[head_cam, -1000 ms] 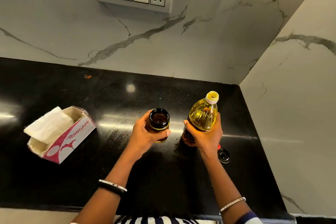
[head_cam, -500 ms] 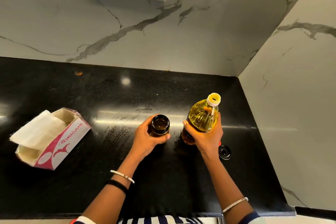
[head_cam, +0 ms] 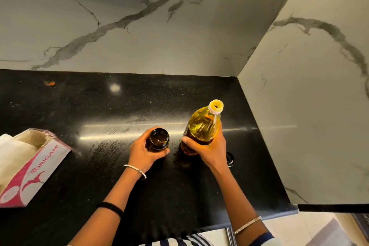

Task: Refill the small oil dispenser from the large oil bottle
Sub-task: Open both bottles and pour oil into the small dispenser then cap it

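The small oil dispenser is a dark brown glass jar with its mouth uncovered, standing on the black countertop. My left hand is wrapped around it from the left. Just to its right stands the large oil bottle, clear plastic full of yellow oil, uncapped and close to upright. My right hand grips its lower body from the near side. The two containers are a small gap apart.
A black cap lies on the counter behind my right wrist. A pink and white tissue box sits at the left. Marble walls close off the back and right; the counter's front edge runs near my body.
Both hands keep their holds. The dispenser has come down a little onto the counter. The view has tilted downward, so the switch panel has slid up out of frame.
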